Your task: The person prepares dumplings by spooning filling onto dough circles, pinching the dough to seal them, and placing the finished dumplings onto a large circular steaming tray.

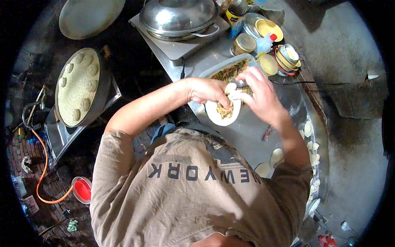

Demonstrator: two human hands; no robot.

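My left hand [207,91] holds a round, flat dough wrapper [214,115], with its thumb pressed on the chopped yellow-green filling [224,110] in the middle. My right hand [259,92] meets the wrapper's upper right edge, its thumb and fingers closing on the dough there. That edge looks gathered, though the fingers partly cover it. Just behind both hands sits a clear plastic container [212,71] of chopped green and brown filling. A small grey metal piece shows by my right fingers; I cannot make out what it is.
More dough rounds [276,156] lie on the metal table [247,142], several along its right edge. A lidded steel pan [179,16] stands at the back, with jars and stacked bowls [288,57] to its right. At left, a large round pan [105,92] holds several pleated buns [85,103].
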